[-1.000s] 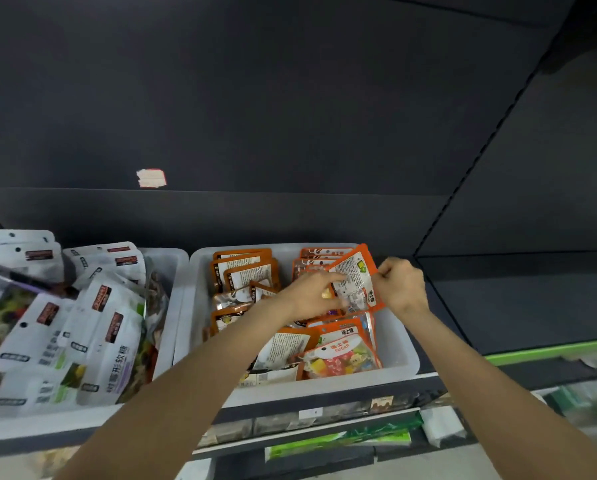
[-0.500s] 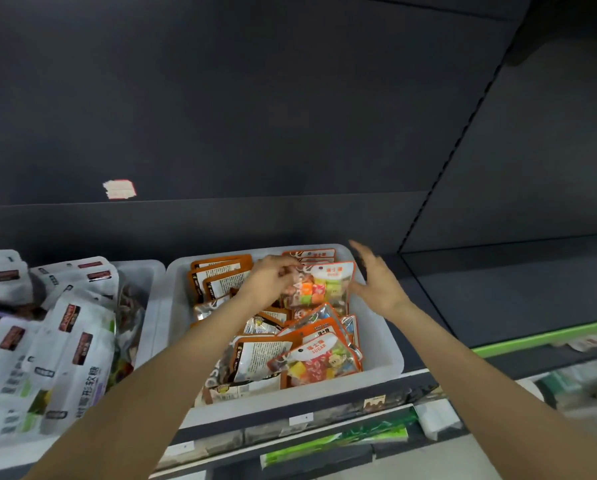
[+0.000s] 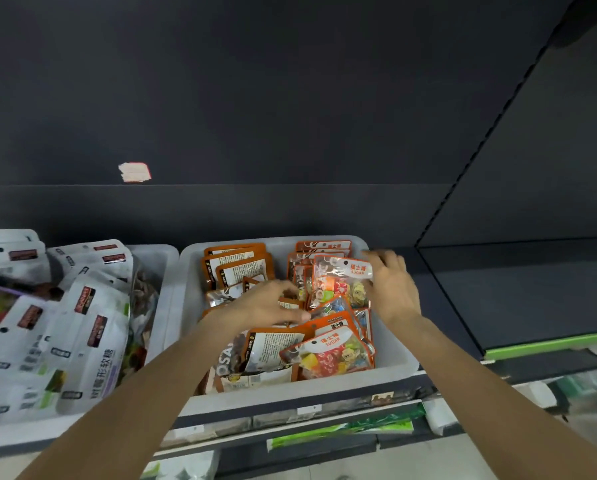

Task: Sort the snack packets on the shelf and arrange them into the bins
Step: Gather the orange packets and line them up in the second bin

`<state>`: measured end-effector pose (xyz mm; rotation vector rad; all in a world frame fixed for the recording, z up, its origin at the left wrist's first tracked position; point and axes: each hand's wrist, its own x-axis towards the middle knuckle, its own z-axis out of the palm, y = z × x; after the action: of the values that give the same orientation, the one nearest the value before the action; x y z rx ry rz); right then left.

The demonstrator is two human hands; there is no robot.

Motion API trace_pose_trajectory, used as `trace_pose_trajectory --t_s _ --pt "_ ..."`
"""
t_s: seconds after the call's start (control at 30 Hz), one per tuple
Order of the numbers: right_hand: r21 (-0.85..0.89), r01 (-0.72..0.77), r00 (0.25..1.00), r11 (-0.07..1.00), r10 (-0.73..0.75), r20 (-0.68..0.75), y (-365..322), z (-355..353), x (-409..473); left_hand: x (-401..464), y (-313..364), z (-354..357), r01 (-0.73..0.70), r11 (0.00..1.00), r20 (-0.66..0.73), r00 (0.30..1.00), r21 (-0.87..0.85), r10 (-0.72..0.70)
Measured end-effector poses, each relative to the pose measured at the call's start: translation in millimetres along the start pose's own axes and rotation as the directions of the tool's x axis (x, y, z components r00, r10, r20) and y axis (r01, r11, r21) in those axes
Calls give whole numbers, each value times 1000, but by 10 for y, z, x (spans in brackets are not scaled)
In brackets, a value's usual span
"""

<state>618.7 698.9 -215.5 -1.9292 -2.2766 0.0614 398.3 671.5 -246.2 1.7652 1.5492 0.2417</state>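
A person stands at a dark shop shelf with both bare arms reaching into a pale grey bin [image 3: 390,362] that sits on the shelf edge. The bin is nearly full of orange snack packets [image 3: 328,351]: two neat upright rows at the back, and a looser, overlapping heap toward the front.

The right hand [image 3: 392,289] has its fingers straight and spread, pressing flat against the side of an upright candy packet [image 3: 342,282] (the word SUGAR is printed on its label) at the bin's back right, steadying it against the row behind. The left hand [image 3: 265,303] is low in the middle of the bin, fingers curled down among the packets; whether it grasps one, I cannot tell.

A second bin [image 3: 158,271] to the left holds white snack packets [image 3: 82,327], piled unevenly and spilling over one another.

Judging by this, sorting by kind looks mostly done, since each bin seems to hold one colour of packet. What remains is tidying: the front half of the orange bin and most of the white pile are not yet stood in rows.
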Motion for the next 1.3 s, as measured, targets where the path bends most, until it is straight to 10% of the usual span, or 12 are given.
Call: trace_pose_trajectory --t_s 0.1,0.2,0.3,0.53,0.7,0.83,1.07,1.2,1.3 --pt "133 274 961 952 -277 3 -134 24 -41 -66 -81 -68 -30 996 102 995 89 21" --pt "401 185 843 897 -355 405 -333 47 -85 -111 -86 -141 -8 994 149 989 105 -8" --pt "316 192 772 929 -342 535 -356 11 -118 -200 -95 -153 -13 963 206 978 269 -44" --pt "1 290 827 957 -251 504 -97 -37 -274 -318 -128 -86 -9 850 53 998 527 -23" --pt "284 71 813 956 -220 539 -124 -154 -318 -515 -138 -73 113 811 -125 991 575 -50" --pt "138 325 795 936 -349 496 -262 -81 -382 -669 -129 -82 230 808 -195 970 542 -145" --pt "-76 310 895 948 -265 358 -104 35 -402 -787 -133 -59 398 781 -306 911 481 -275" --pt "-140 300 901 944 -231 368 -147 -3 -417 -604 81 39 68 767 -203 976 638 83" --pt "-74 448 828 891 -382 410 -341 16 -442 -476 146 98 -109 695 55 994 711 99"
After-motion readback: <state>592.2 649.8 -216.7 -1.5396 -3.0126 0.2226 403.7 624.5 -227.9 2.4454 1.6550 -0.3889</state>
